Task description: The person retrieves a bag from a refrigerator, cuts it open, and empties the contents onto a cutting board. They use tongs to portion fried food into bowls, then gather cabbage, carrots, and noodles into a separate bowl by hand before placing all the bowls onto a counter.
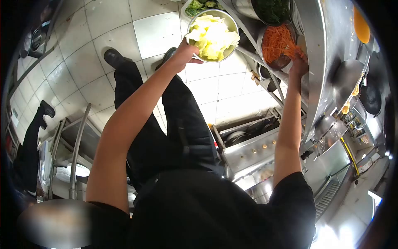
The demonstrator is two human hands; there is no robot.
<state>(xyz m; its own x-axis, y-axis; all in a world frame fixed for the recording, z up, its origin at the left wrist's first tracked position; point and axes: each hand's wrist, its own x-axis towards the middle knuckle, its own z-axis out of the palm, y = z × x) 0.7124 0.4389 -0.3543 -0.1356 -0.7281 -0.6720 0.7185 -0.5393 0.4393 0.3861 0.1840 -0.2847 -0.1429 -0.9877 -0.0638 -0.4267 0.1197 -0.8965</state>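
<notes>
My left hand [185, 56] grips the rim of a round metal bowl [228, 53], thumb near the edge, and holds it over the floor. Pale yellow-green chopped leaves [212, 37], looking like cabbage or lettuce, fill it. My right hand [299, 65] reaches to the shelf on the right, its fingers closed at the edge of a metal bowl [281, 62]. Shredded carrot [278, 41] lies in that bowl, with some strands against my fingertips. The fingers are partly hidden there.
Beside the carrot stands a bowl of dark leafy greens [271, 10]. A container of broccoli [201, 6] sits beyond the cabbage bowl. The steel counter edge [317, 70] runs above my right hand. A perforated colander [330, 132] is farther right. Another person's leg [31, 137] shows at left.
</notes>
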